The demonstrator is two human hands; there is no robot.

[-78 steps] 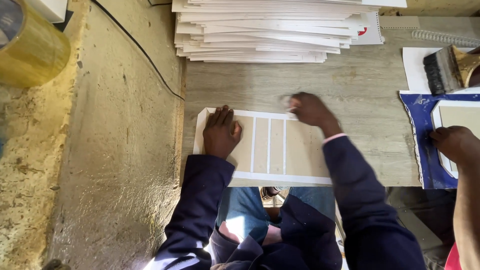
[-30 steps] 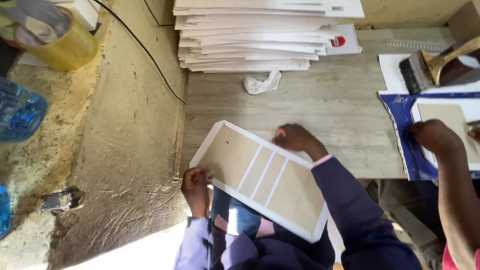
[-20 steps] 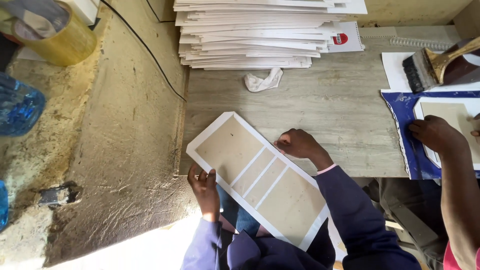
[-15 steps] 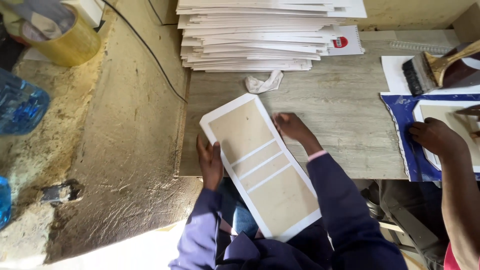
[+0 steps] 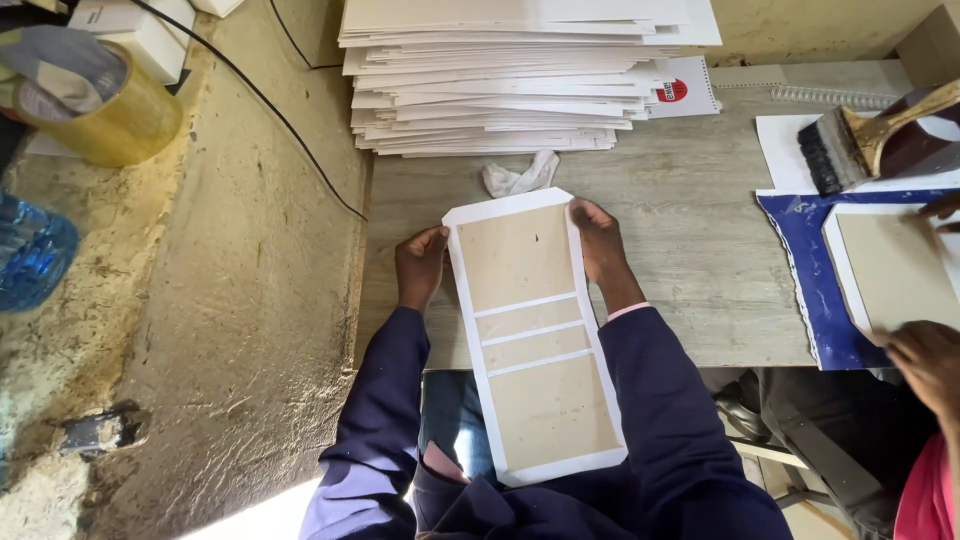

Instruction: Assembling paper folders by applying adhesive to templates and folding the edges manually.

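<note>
The person sits at a grey wooden table and holds a long white sheet with brown cardboard panels stuck on it. The sheet is much longer than it is wide. Its long side runs away from the person, from their lap up toward the far end of the table, and it leans just a little to the left at the top. The top half lies over the table and the bottom half hangs past the table's near edge, over the person's knees. There are two big brown panels, one at each end, and two thin brown strips between them, with white lines in the gaps. The left hand grips the left long edge near the top, with its fingers curled around the edge. The right hand grips the right long edge near the top corner, with its fingers closed on the sheet too. A small crumpled white cloth lies just past the top end of the sheet. Behind the cloth sits a tall stack of white boards. Off to the right, another person's hand rests on a blue sheet, and a brush lies near it.
</note>
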